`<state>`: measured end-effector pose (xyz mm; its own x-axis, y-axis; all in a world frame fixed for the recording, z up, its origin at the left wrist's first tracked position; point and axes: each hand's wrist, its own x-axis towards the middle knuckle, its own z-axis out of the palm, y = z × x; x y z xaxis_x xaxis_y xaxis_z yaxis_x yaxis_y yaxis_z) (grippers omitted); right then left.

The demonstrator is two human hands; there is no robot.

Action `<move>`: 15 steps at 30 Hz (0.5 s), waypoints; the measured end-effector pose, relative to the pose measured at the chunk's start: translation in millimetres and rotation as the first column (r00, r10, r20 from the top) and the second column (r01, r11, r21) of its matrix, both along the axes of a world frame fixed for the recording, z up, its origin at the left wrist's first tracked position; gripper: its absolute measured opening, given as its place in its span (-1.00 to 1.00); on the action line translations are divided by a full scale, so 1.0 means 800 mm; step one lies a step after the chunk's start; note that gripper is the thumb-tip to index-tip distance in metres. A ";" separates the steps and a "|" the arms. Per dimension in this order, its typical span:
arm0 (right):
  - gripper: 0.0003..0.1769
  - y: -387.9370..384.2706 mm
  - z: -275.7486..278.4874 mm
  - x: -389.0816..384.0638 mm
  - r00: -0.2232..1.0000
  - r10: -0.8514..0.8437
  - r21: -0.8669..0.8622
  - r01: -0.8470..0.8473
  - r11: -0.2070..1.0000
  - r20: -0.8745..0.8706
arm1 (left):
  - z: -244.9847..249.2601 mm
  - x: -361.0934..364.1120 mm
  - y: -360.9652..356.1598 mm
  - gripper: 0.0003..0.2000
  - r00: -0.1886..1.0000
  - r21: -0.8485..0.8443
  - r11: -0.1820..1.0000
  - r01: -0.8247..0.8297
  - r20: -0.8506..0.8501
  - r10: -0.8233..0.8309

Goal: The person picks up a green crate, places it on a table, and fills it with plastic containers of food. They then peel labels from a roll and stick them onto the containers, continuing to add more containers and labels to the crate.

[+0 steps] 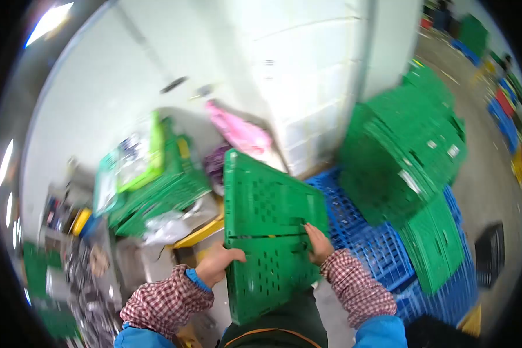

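Note:
In the head view I hold a green folded plastic crate (pixel 272 203) upright in front of my body. Small slots perforate its face, and a seam runs across the middle. My left hand (pixel 216 264) grips the crate's left edge, with the thumb lying over the near face. On the opposite side, my right hand (pixel 320 246) is closed at the crate's right part, near a small cut-out; some of its fingers are hidden. Checked sleeve covers are on both forearms.
Blue plastic pallets (pixel 377 249) lie to the right, bearing stacked green crates (pixel 403 145) and flat green panels (pixel 432 243). A cluttered stack of green crates (pixel 156 203) stands at left, by the pale wall (pixel 139 64). A pink bag (pixel 238 130) hangs there. A black crate (pixel 490 255) sits far right.

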<state>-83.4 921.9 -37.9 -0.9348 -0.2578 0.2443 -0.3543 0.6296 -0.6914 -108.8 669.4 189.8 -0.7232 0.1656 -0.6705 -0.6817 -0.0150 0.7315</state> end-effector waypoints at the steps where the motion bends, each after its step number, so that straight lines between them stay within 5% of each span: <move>1: -0.19 -0.017 0.001 -0.011 0.985 0.169 0.006 -0.169 0.986 -0.030 | 0.026 0.024 -0.026 -0.66 0.999 -0.124 0.992 0.027 0.039 -0.022; 3: -0.10 -0.060 0.057 -0.015 0.961 0.249 -0.020 -0.249 0.968 0.120 | 0.073 0.077 -0.072 -0.69 0.996 -0.037 0.999 0.025 -0.080 -0.028; 4: -0.12 -0.083 0.084 -0.011 0.938 0.190 0.125 -0.234 0.964 0.289 | 0.094 0.105 -0.089 -0.70 0.983 0.036 0.999 -0.027 -0.179 0.033; 6: -0.15 -0.107 0.062 0.021 0.921 0.325 0.034 -0.326 0.945 -0.213 | 0.093 0.153 -0.152 -0.70 0.981 0.006 1.000 -0.026 -0.194 0.027; 8: -0.13 -0.148 0.128 0.052 0.931 0.363 0.078 -0.364 0.928 0.028 | 0.087 0.196 -0.229 -0.51 0.958 -0.086 0.991 0.104 -0.261 -0.123; 9: -0.12 -0.163 0.113 0.057 0.883 0.461 0.086 -0.455 0.886 -0.085 | 0.095 0.224 -0.261 -0.43 0.953 -0.098 0.994 0.040 -0.297 -0.067; 10: 0.00 -0.184 0.131 0.069 0.852 0.522 0.168 -0.519 0.838 0.030 | 0.102 0.251 -0.296 -0.35 0.938 -0.107 0.994 -0.004 -0.345 -0.033; 11: -0.04 -0.211 0.160 0.079 0.836 0.530 0.265 -0.548 0.793 0.144 | 0.083 0.276 -0.343 -0.22 0.883 -0.459 0.886 -0.064 -0.440 -0.164; 12: -0.05 -0.244 0.183 0.093 0.823 0.506 0.357 -0.568 0.741 0.258 | 0.067 0.310 -0.378 -0.27 0.787 -0.609 0.720 -0.332 -0.600 -0.144; 14: -0.03 -0.335 0.219 0.115 0.824 0.509 0.414 -0.566 0.713 0.250 | 0.067 0.362 -0.419 -0.35 0.687 -0.793 0.214 -0.571 -0.603 -0.406; 15: 0.01 -0.380 0.230 0.129 0.839 0.484 0.442 -0.542 0.714 0.247 | 0.071 0.384 -0.425 -0.43 0.622 -0.779 0.360 -0.513 -0.627 -0.470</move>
<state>19.8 618.1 145.8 -0.6356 -0.7602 -0.1343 -0.6648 0.6275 -0.4054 198.2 329.2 246.9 -0.9313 -0.1411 0.3359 0.0166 0.9046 0.4259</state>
